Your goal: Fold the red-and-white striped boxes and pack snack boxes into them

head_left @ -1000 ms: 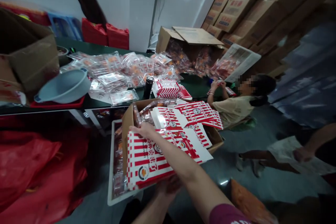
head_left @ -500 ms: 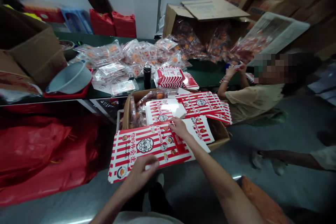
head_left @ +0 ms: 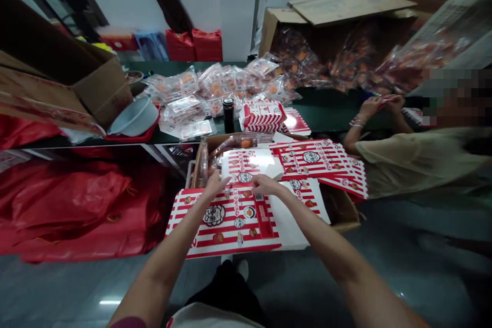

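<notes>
"What's by the green table [head_left: 332,110]?"
"A carton [head_left: 351,219], with flat striped sheets [head_left: 226,223] lying across it, probably work left."
"Done?"
"Perhaps the folded-looking stack [head_left: 263,115] on the table."
"Hands?"
"The left hand [head_left: 216,184] and right hand [head_left: 265,184], fingers half-curled, at the nearest sheets' far edge; whether gripping, I can't tell."

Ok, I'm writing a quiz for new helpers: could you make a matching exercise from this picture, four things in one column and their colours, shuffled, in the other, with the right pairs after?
Things:
1. Basin
2. Upright cylinder
3. Striped sheets
4. Tabletop

Colours:
A. Black
B. Dark green
C. Pale blue
D. Red and white

Pairs: 1-C, 2-A, 3-D, 4-B
</notes>
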The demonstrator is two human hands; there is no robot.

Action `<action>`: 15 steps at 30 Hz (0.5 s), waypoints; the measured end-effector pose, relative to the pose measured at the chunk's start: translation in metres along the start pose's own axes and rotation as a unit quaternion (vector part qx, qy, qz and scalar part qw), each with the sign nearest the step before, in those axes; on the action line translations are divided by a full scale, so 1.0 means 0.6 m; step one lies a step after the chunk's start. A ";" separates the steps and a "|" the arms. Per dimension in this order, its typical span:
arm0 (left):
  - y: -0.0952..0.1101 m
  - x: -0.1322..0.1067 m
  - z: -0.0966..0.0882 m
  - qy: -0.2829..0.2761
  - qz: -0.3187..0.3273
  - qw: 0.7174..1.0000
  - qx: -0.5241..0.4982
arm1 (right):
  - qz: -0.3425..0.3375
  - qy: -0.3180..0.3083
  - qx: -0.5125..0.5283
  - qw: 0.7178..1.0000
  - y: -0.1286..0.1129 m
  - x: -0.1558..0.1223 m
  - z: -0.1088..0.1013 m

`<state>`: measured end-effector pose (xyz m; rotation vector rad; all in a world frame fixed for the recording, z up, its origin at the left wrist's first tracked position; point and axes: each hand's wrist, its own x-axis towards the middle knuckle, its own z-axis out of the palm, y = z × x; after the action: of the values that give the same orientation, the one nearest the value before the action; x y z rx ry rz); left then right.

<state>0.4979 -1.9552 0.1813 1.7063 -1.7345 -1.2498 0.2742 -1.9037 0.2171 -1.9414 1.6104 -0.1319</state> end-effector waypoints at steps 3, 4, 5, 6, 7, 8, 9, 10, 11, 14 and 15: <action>0.004 0.054 0.005 -0.024 -0.090 0.993 -0.072 | 0.009 0.045 -0.015 0.999 -0.004 0.000 -0.008; 0.005 0.070 0.008 -0.033 -0.117 0.988 -0.097 | 0.015 0.067 -0.020 0.997 -0.008 0.003 -0.011; 0.007 0.085 0.012 -0.040 -0.141 0.982 -0.122 | 0.020 0.088 -0.023 0.996 -0.012 0.008 -0.014; 0.009 0.097 0.016 -0.045 -0.160 0.975 -0.148 | 0.024 0.107 -0.024 0.994 -0.018 0.013 -0.016; 0.012 0.106 0.019 -0.049 -0.176 0.968 -0.174 | 0.027 0.123 -0.022 0.992 -0.023 0.018 -0.019; 0.015 0.114 0.022 -0.052 -0.186 0.961 -0.200 | 0.028 0.136 -0.019 0.990 -0.029 0.021 -0.021; 0.018 0.119 0.025 -0.056 -0.192 0.953 -0.226 | 0.028 0.145 -0.015 0.989 -0.035 0.023 -0.022; 0.021 0.122 0.027 -0.060 -0.194 0.946 -0.253 | 0.028 0.155 -0.010 0.987 -0.040 0.023 -0.023; 0.024 0.124 0.028 -0.066 -0.191 0.939 -0.280 | 0.025 0.166 -0.002 0.986 -0.045 0.020 -0.022; 0.026 0.125 0.026 -0.087 -0.164 0.918 -0.351 | 0.019 0.192 0.031 0.981 -0.060 0.005 -0.012; 0.024 0.125 0.025 -0.096 -0.151 0.911 -0.372 | 0.020 0.199 0.042 0.979 -0.065 0.000 -0.007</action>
<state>0.4646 -2.0232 0.1631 1.4243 -0.8723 -1.9489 0.3059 -1.9024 0.2398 -1.9010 1.8588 -0.5959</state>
